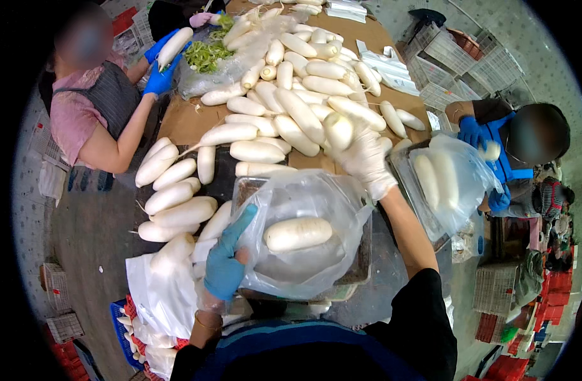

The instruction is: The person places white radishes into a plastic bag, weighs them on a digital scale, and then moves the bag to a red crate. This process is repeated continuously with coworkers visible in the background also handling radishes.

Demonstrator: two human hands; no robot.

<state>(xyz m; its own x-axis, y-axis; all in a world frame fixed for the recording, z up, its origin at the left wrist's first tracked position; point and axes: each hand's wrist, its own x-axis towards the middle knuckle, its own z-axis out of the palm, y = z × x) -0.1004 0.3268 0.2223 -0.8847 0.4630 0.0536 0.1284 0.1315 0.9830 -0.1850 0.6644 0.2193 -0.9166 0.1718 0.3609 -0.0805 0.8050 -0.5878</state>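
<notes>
My left hand, in a blue-green glove, grips the left edge of an open clear plastic bag. One white radish lies inside the bag, which rests on a metal tray. Farther out, my right hand, in a whitish glove, holds another white radish by one end over the radish pile. More radishes lie to the left of the tray. White plastic bags hang beside my left forearm, with a radish lying over them.
At the left, a co-worker in blue gloves holds a radish near cut green leaves. Across to the right, another co-worker's blue-gloved hands are at a bag with radishes on a second tray. Crates stand on the floor.
</notes>
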